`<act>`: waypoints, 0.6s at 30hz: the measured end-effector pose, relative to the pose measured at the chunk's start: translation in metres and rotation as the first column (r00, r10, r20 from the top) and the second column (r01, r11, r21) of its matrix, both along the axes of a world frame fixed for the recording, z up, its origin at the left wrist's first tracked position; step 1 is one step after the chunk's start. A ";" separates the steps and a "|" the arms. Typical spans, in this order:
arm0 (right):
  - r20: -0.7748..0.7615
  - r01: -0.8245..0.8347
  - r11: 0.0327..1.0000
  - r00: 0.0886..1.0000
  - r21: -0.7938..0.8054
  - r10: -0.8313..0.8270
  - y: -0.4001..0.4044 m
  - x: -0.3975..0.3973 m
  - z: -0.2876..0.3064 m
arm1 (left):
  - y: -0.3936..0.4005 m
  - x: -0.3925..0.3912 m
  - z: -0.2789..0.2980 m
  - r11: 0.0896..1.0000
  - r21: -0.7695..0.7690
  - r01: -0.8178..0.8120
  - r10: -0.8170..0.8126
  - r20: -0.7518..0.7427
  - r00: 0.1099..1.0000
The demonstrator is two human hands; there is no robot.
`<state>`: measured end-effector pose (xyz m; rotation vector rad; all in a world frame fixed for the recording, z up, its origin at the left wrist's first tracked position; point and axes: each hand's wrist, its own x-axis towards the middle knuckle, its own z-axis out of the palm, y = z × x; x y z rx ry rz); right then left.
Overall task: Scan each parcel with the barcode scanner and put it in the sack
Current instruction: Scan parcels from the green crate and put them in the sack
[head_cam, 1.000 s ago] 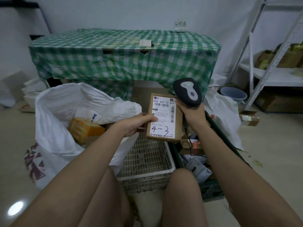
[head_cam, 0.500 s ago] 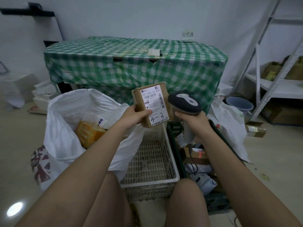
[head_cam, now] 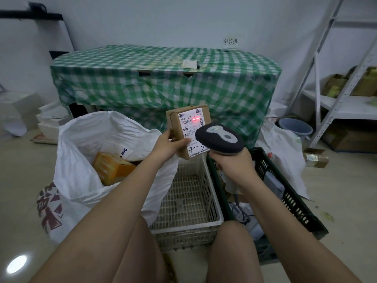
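Our left hand (head_cam: 166, 145) grips the brown cardboard parcel (head_cam: 188, 130) above the white plastic basket (head_cam: 188, 201); our right hand (head_cam: 234, 163) clasps the grey barcode scanner (head_cam: 219, 138), beside the white woven sack (head_cam: 98, 160).

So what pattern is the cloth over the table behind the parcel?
Green and white checks on the cloth, seen in the head view.

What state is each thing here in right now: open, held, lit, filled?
Parcel: held up in left hand, red light on label.
Scanner: gripped in right hand, aimed at parcel.
White sack: open, boxes inside.
White basket: empty.
Green crate: holds parcels.
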<state>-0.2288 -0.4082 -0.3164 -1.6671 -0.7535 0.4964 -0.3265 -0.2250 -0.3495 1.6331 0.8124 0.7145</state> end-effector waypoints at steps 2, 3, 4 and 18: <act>-0.011 0.004 1.000 1.000 -0.006 -0.004 -0.001 0.001 0.000 | 0.000 0.001 -0.001 1.000 0.008 -0.007 0.007 0.002 1.000; -0.015 0.007 1.000 1.000 -0.013 -0.007 -0.001 0.001 0.000 | -0.001 0.001 -0.001 1.000 0.005 -0.006 0.006 0.004 1.000; -0.017 0.012 1.000 1.000 -0.019 -0.012 -0.001 0.002 -0.001 | -0.001 0.002 -0.002 1.000 0.003 -0.004 0.004 0.011 1.000; -0.216 0.167 0.980 0.966 0.112 -0.140 0.053 0.012 -0.011 | 0.018 -0.040 0.040 0.971 -0.106 -0.216 0.240 0.348 0.906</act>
